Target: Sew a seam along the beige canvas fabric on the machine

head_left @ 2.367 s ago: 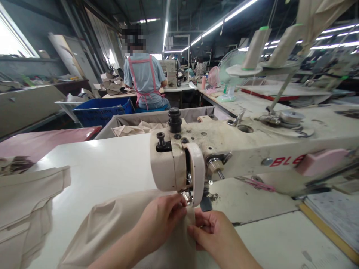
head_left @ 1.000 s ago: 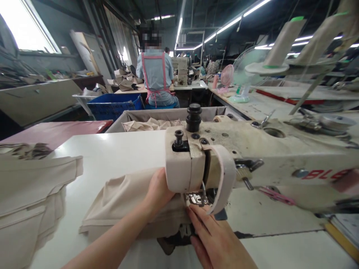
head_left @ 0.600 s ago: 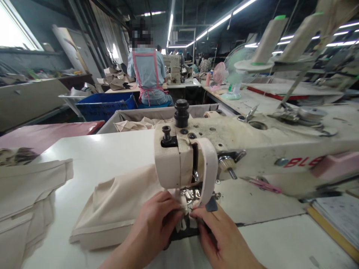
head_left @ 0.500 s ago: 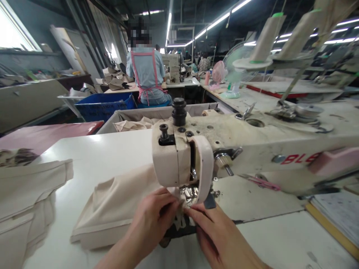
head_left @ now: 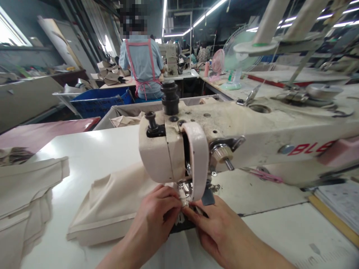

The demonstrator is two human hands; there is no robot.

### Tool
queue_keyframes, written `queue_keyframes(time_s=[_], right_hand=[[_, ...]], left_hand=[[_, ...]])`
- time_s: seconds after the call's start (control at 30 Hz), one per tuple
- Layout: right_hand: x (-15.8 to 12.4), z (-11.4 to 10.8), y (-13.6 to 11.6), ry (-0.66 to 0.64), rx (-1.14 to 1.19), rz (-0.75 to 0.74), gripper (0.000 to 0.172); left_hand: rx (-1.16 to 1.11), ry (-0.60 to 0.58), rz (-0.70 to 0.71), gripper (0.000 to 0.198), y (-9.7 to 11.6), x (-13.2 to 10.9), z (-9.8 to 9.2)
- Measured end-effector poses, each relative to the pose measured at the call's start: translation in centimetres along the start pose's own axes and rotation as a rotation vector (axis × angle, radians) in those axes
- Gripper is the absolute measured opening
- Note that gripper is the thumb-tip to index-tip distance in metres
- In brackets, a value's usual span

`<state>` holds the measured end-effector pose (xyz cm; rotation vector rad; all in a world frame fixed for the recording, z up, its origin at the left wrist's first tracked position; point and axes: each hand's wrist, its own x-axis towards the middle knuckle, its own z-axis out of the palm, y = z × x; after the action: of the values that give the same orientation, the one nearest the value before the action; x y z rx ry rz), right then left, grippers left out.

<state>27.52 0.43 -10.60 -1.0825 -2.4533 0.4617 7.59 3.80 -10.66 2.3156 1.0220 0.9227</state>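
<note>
A beige cloth piece (head_left: 112,205) lies on the white table to the left of the sewing machine (head_left: 159,153), one part of it running under the machine head. At the presser foot (head_left: 185,188) my left hand (head_left: 157,216) pinches the cloth's edge, thumb against fingers. My right hand (head_left: 215,228) is just right of the needle area, its fingertips pressed together on the same small bit of cloth. Both hands are close to each other, and the fingertips partly hide the edge between them.
Stacked beige cloth pieces (head_left: 25,198) lie at the left. Pink-handled snips (head_left: 266,175) rest under the machine arm, and papers (head_left: 339,209) lie at the right. Beyond the machine stand a grey cloth-lined bin (head_left: 112,114), a blue crate (head_left: 101,101) and a seated person (head_left: 143,63).
The view has moved slightly closer to the machine, which appears larger. Both hands stay at the presser foot with only small finger shifts.
</note>
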Motion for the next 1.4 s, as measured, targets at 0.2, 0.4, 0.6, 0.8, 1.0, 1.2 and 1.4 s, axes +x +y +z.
queue_keyframes(time_s=[0.2, 0.4, 0.6, 0.8, 1.0, 1.2, 1.4], right_hand=[[0.2, 0.4, 0.5, 0.029, 0.016, -0.02, 0.05], [0.1, 0.7, 0.1, 0.11, 0.003, -0.025, 0.053], [-0.1, 0.6, 0.0, 0.068, 0.048, 0.023, 0.057], [-0.3, 0.6, 0.2, 0.043, 0.092, 0.031, 0.062], [-0.8, 0.4, 1.0, 0.195, 0.16, 0.107, 0.053], [-0.5, 0.3, 0.9, 0.143, 0.086, 0.092, 0.062], [-0.2, 0.3, 0.8, 0.139, 0.01, 0.074, 0.058]], left_hand=[[0.038, 0.014, 0.054, 0.02, -0.5, 0.7, -0.3], [0.059, 0.048, 0.063, 0.018, -1.2, 1.1, -0.1], [0.131, 0.132, 0.103, 0.018, -1.3, 0.8, 0.3], [0.182, 0.035, 0.144, 0.019, -1.2, 1.2, -0.1], [0.235, -0.007, 0.199, 0.02, -1.0, 1.0, -0.3], [0.183, -0.021, 0.187, 0.022, -0.9, 1.2, -0.4], [0.128, 0.037, 0.155, 0.019, -1.2, 0.9, 0.2]])
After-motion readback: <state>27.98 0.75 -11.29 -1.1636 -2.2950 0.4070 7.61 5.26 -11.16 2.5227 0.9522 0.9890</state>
